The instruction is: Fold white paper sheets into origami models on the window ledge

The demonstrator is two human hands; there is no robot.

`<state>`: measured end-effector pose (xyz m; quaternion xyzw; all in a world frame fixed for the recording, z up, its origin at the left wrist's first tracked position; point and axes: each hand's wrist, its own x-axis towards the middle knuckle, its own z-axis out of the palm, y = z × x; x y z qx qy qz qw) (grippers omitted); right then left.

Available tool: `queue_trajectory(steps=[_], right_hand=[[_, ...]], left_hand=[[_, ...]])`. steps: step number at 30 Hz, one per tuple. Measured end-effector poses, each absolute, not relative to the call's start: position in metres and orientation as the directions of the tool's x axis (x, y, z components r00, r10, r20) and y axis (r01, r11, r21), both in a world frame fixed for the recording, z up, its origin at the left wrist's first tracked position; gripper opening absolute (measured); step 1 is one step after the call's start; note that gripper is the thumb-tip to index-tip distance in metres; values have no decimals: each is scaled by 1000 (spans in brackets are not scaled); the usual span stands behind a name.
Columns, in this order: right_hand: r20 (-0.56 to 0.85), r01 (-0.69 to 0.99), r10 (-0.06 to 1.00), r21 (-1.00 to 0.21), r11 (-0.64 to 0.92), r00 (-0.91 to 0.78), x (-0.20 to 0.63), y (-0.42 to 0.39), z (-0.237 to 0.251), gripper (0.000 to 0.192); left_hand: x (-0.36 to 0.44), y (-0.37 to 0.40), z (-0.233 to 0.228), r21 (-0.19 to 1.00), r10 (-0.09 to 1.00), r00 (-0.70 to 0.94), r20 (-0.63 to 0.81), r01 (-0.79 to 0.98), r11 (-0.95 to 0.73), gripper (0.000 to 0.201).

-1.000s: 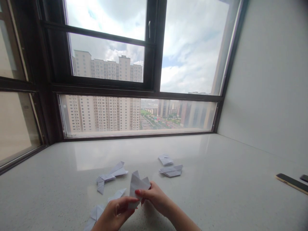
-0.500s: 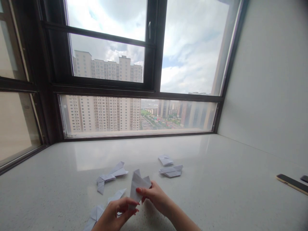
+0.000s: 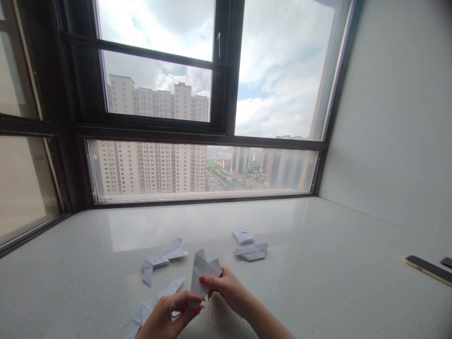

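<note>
A folded white sheet of paper (image 3: 204, 270), with pointed upper corners, is held up between both hands. My left hand (image 3: 178, 308) pinches its lower edge between thumb and fingers. On the paper's right side, my right hand (image 3: 226, 287) grips it, the thumb lying across the front and the fingers behind. Partly covered by my left hand and wrist are more folded paper pieces (image 3: 141, 313) on the white counter (image 3: 318, 282). Beyond them to the left lies a folded paper shape (image 3: 164, 259) with a bent end.
Two folded papers, a small square one (image 3: 243, 235) and a longer boat-like one (image 3: 251, 251), lie farther back, right of the hands. A dark flat object with a light edge (image 3: 429, 270) rests at far right. Behind the counter stands a dark-framed window (image 3: 229, 139).
</note>
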<state>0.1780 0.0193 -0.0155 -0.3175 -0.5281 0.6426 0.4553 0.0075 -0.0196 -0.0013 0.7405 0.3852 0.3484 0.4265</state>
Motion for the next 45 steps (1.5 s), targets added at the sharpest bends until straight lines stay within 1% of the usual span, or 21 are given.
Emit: queue_trajectory(steps=[7,16,22,31,34,38,42,45], right_hand=[[76,-262,923,-965,-28,-378,178,20,-17,31],[70,-256,928,-966,-28,-366,178,19,-15,31],[63,-239,924,-971,-31,-377,178,19,-16,33],[87,-221,907,-975,-6,-412,178,17,-13,32],[78,-217,902,-976,-18,-425,177,16,-13,31],[75,-216,902,-976,-21,-426,177,17,-15,30],[85,-206,899,-978,-6,-429,177,18,-16,32],[77,-208,902,-978,-14,-424,177,18,-16,32]], left_hand=[[7,-22,3,896,874,449,189,285,-340,26],[6,-18,-5,881,863,453,223,286,-377,24],[6,-17,-7,846,811,519,271,273,-458,22],[9,-26,1,830,846,418,332,297,-472,19],[6,-22,1,827,839,431,331,295,-478,20],[5,-18,1,817,818,494,293,315,-483,18],[6,-24,4,813,837,428,340,313,-490,17],[7,-27,4,807,835,422,354,313,-501,17]])
